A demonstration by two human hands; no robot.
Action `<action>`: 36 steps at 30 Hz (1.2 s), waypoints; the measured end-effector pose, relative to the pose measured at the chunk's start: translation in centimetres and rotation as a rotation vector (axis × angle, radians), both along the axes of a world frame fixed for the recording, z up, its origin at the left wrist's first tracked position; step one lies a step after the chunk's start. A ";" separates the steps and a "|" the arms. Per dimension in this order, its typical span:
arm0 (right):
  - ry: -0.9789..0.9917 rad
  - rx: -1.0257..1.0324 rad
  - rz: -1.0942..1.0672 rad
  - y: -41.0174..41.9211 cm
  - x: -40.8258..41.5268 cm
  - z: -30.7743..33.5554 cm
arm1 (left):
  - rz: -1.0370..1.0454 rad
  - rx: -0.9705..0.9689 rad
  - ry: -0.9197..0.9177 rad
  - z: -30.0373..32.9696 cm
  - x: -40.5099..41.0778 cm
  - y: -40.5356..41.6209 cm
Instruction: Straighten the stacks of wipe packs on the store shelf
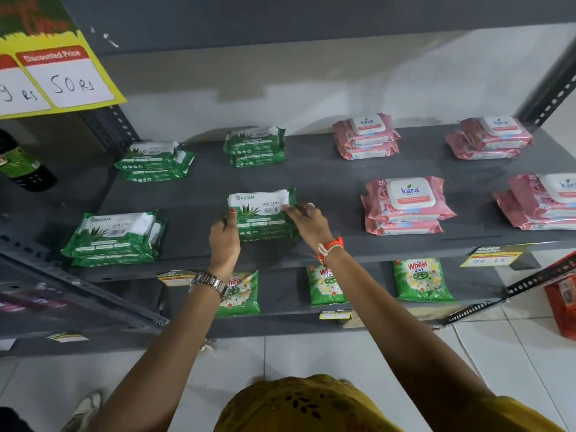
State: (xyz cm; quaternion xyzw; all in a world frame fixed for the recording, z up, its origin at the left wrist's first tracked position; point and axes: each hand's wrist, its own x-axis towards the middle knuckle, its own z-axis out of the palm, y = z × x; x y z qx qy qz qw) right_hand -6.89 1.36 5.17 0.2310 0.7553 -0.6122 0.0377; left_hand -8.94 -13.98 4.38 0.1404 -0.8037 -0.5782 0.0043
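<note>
Origami stacks (261, 213) lie left of Kara stacks (406, 202) on the shelf (327, 179).

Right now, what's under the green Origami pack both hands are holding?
Another green pack lies under the top Origami pack; left hand and right hand cover its ends.

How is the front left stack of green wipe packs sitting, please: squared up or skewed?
Skewed. The top pack of the front left stack sits offset from the pack beneath, whose edges stick out at the right and bottom.
</note>
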 end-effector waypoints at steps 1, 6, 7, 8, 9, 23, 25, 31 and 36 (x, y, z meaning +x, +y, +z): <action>0.000 -0.010 0.007 0.0 0.2 0.2 | -0.007 -0.043 0.007 0.0 0.0 0.0; 0.269 0.479 0.046 3.5 1.7 2.4 | -0.031 -0.512 0.299 1.1 0.2 0.7; 0.326 0.639 0.015 5.0 2.1 3.0 | -0.071 -0.591 0.380 1.6 0.2 1.1; 0.352 0.796 -0.022 6.8 2.3 3.3 | -0.131 -0.656 0.425 2.0 0.1 1.6; 0.342 0.939 -0.059 8.7 2.6 3.7 | -0.202 -0.706 0.443 2.1 -0.2 2.3; 0.104 1.246 0.045 17.3 2.5 0.5 | -0.418 -1.138 0.348 -0.8 -1.0 5.4; 0.123 1.241 0.023 17.2 2.6 0.4 | -0.409 -1.128 0.360 -0.7 -0.9 5.4; -0.010 1.177 0.156 17.3 2.7 2.4 | -0.468 -1.170 0.277 0.4 -1.1 5.8; 0.140 1.132 0.081 15.6 4.8 5.3 | -0.347 -1.069 0.528 4.7 1.7 7.9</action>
